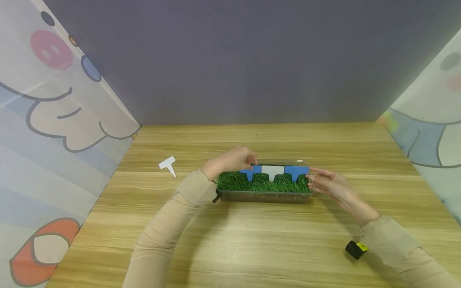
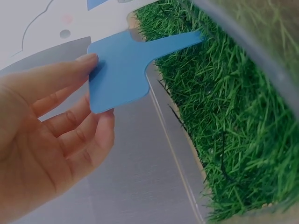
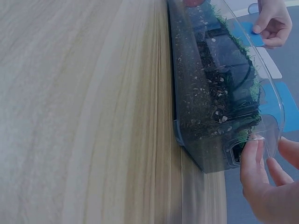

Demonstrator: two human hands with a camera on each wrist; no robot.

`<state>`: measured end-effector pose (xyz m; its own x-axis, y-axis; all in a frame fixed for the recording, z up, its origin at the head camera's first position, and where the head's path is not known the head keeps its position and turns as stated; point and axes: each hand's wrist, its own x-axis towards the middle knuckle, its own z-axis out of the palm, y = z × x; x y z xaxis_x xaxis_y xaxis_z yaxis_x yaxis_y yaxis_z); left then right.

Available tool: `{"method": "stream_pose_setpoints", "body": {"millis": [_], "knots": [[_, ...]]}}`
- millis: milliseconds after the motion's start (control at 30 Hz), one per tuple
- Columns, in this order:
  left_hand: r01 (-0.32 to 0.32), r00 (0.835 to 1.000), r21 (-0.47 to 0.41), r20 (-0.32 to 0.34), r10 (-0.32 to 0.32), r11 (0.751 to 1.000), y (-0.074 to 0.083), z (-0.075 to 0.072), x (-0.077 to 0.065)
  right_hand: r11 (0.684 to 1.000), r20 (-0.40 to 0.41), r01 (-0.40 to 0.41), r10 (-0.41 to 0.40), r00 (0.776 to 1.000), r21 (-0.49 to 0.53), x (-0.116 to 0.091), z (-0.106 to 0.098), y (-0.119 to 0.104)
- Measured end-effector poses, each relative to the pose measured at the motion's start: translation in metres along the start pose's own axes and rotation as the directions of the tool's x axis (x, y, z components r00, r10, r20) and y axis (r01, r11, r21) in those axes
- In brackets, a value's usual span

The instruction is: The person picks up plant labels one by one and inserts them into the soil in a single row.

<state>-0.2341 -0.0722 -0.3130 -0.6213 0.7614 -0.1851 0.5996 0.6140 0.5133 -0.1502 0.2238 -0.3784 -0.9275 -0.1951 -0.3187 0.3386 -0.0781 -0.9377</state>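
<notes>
A clear plastic planter box (image 1: 264,197) filled with green grass (image 1: 230,182) over dark soil (image 3: 219,88) sits on the wooden table. Along its far side stand three T-shaped plant labels: a left blue label (image 1: 251,173), a white label (image 1: 272,171) and a right blue label (image 1: 296,171). My left hand (image 1: 234,159) pinches the flat head of the left blue label between thumb and fingers; in the left wrist view its stem tip meets the grass. At the box's right end, my right hand (image 1: 335,187) grips the wall, fingers bent against it with the thumb near the rim.
Another white label (image 1: 168,165) lies flat on the table (image 1: 252,248), left of the box. A small black object with a yellow patch (image 1: 355,250) lies near my right sleeve. Beyond the table rises a grey wall (image 1: 245,64), with cartoon-printed panels (image 1: 47,132) at both sides.
</notes>
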Motion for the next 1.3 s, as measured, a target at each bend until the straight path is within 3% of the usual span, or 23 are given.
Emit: {"method": "stream_pose_setpoints", "body": {"millis": [367, 667, 867, 1100, 1300], "knots": [[-0.009, 1.000, -0.004, -0.024, 0.009, 1.000, -0.004, -0.005, -0.008, 1.000, 0.002, -0.008, 0.008, 1.000, 0.016, 0.001, 0.000, 0.000], [0.060, 0.996, -0.005, -0.059, -0.060, 0.998, -0.017, -0.008, -0.023, 1.000, 0.009, 0.001, -0.001, 1.000, -0.024, 0.001, 0.000, 0.000], [0.067, 0.992, 0.001, -0.106, -0.066, 0.998, -0.029, -0.011, -0.033, 1.000, 0.003, 0.000, 0.000, 1.000, -0.002, 0.001, 0.000, 0.000], [0.077, 0.981, 0.012, -0.179, -0.074, 0.997, -0.046, -0.012, -0.047, 1.000, 0.005, -0.001, 0.001, 1.000, 0.000, 0.001, -0.001, 0.001], [0.122, 0.960, 0.003, -0.254, -0.117, 0.993, -0.062, -0.011, -0.059, 1.000, -0.002, -0.004, 0.003, 1.000, -0.027, 0.002, -0.001, 0.002]]}}
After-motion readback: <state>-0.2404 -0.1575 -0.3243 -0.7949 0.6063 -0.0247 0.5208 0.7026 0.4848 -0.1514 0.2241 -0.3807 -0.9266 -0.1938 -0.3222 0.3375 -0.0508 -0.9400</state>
